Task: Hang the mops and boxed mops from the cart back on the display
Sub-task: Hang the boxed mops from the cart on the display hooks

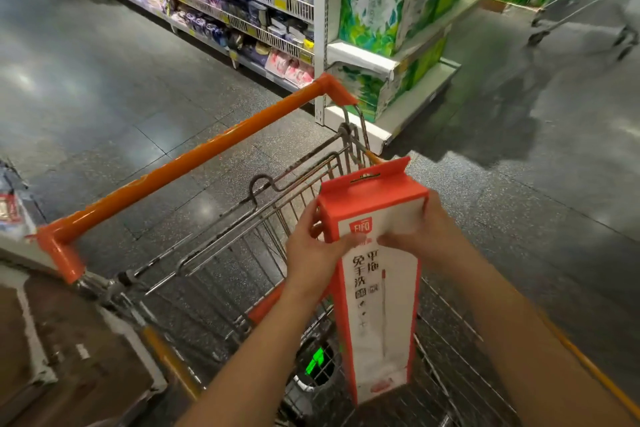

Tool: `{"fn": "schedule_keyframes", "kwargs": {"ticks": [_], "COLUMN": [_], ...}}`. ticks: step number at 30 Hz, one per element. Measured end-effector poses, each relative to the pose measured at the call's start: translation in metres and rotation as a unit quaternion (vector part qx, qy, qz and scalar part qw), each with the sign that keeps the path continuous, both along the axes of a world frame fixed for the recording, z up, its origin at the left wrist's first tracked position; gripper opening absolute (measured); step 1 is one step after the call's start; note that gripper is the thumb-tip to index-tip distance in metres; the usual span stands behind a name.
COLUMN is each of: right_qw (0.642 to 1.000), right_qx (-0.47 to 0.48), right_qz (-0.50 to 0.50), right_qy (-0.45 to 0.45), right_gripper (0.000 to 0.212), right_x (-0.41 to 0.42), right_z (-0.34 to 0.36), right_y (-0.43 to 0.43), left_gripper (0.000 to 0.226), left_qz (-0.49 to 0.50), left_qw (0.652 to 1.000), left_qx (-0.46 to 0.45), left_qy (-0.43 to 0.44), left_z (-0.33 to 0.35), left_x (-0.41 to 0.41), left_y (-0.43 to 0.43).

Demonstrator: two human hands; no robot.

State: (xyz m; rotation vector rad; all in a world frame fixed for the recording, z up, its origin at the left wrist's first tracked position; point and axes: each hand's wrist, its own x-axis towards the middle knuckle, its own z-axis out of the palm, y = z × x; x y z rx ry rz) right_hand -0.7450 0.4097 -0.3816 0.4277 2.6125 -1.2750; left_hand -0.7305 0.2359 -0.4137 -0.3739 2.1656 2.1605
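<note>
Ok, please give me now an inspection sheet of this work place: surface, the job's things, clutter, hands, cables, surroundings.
Surface: dark tiled floor, shiny; the wire cart with an orange handle stands on it.
Job's things: one boxed mop, red and white, upright, its lower end down in the cart; hang tab on top; the mop display is not in view.
Clutter: dark item with green label low in the cart, too blurred to name.
Hands: left hand and right hand both grip the box near its top.
Cables: nothing seen.
Surroundings: shelves of green packs, an aisle of small packets, a second cart at far right.
</note>
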Motion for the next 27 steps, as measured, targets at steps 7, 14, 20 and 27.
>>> {"fn": "schedule_keyframes", "kwargs": {"ticks": [7,14,20,27], "right_qw": [0.985,0.954,0.917,0.862], "right_qx": [-0.121,-0.218,-0.24,-0.228], "right_qz": [-0.036,-0.026,-0.066,-0.125], "right_qy": [0.118,0.204,0.313,0.435], "right_gripper": [0.087,0.08,0.066,0.07], "right_x": [0.048,0.095,0.141,0.202], "right_z": [0.045,0.12,0.187,0.25], "right_y": [0.025,0.023,-0.001,-0.036], "left_gripper": [0.082,0.077,0.061,0.069], "left_qz": [-0.019,-0.006,0.001,-0.086], "left_qw": [0.996,0.978,0.959,0.933], "left_qx": [0.009,0.031,0.116,0.185], "left_qy": [0.091,0.207,0.257,0.296], "left_z": [0.071,0.163,0.219,0.256], "left_x": [0.041,0.088,0.123,0.151], "left_y": [0.015,0.012,0.003,-0.014]}}
